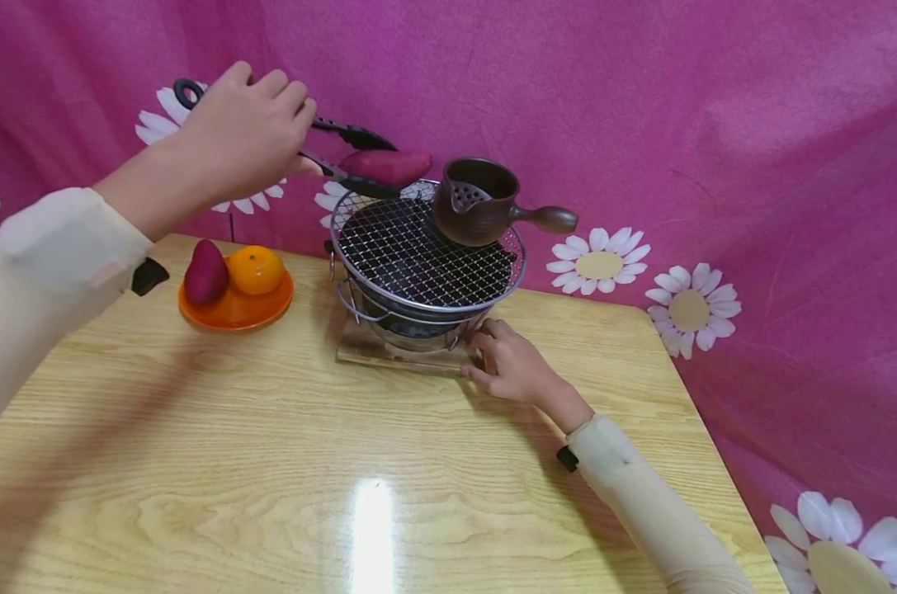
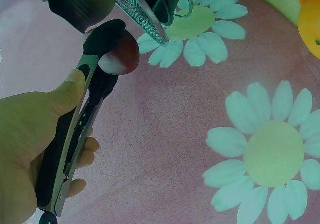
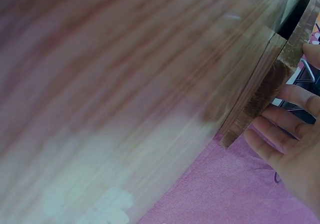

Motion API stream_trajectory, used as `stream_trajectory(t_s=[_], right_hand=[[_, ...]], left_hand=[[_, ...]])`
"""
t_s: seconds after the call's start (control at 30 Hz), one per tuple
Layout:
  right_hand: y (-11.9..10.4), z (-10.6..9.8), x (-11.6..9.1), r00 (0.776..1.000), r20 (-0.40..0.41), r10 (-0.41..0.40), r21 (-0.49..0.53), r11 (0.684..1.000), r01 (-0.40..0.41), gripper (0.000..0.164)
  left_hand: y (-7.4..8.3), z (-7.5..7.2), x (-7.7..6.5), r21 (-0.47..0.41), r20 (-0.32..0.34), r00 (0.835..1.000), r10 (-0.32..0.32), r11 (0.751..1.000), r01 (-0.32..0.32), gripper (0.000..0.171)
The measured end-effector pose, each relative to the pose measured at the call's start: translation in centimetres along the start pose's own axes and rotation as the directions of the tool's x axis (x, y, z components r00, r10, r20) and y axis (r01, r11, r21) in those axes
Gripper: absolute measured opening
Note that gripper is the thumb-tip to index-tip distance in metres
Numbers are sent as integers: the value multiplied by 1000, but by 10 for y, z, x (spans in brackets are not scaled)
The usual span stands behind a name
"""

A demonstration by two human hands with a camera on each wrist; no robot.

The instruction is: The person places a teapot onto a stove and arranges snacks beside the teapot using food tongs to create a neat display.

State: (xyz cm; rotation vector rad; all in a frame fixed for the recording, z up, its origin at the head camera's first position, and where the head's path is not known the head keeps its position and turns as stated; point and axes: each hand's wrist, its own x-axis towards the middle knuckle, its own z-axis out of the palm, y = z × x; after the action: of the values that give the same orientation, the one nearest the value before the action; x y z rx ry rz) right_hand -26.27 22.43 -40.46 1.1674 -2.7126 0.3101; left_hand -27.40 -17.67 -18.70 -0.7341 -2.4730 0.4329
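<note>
My left hand [image 1: 251, 132] grips a pair of black-and-silver kitchen tongs [image 2: 62, 156]. Between the tongs' heads is a purple sweet potato [image 1: 389, 167], raised over the back left of a round wire-mesh grill [image 1: 418, 264]. A dark brown side-handled teapot [image 1: 478, 216], lidless with a strainer inside its spout, stands on the mesh just right of the sweet potato. Under the grill lies a wooden board [image 1: 399, 360]. My right hand [image 1: 511, 363] rests at the board's right front corner, its fingertips touching the edge [image 3: 260, 104].
Left of the grill, an orange plate [image 1: 243, 318] holds another purple sweet potato [image 1: 206, 274] and an orange fruit [image 1: 256, 269]. The light wooden table [image 1: 270, 462] ends at a pink cloth [image 1: 604, 99] with daisies behind and to the right.
</note>
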Motion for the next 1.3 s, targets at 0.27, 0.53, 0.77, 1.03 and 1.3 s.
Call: stream_trajectory(t_s=[0.27,0.53,0.77,1.03,1.3], right_hand=[[-1,-1,1,1000,8,9,6,1000,-9,32],[-3,-1,0,1000,9,7,10,1000,-7,32],[-3,0,0,1000,2,2,8,1000,-2,31],[-3,0,1,1000,7,3,13,1000,-4,32],[-3,1,1,1000,8,8,17,1000,-8,31]], left_hand=[[1,1,4,-19,23,1000,21,1000,-20,59],[4,3,5,-8,49,999,22,1000,-21,60],[5,3,5,-4,49,999,17,1000,-16,60],[4,1,5,-16,80,997,8,1000,-7,60],[5,2,5,-13,82,997,5,1000,-4,58]])
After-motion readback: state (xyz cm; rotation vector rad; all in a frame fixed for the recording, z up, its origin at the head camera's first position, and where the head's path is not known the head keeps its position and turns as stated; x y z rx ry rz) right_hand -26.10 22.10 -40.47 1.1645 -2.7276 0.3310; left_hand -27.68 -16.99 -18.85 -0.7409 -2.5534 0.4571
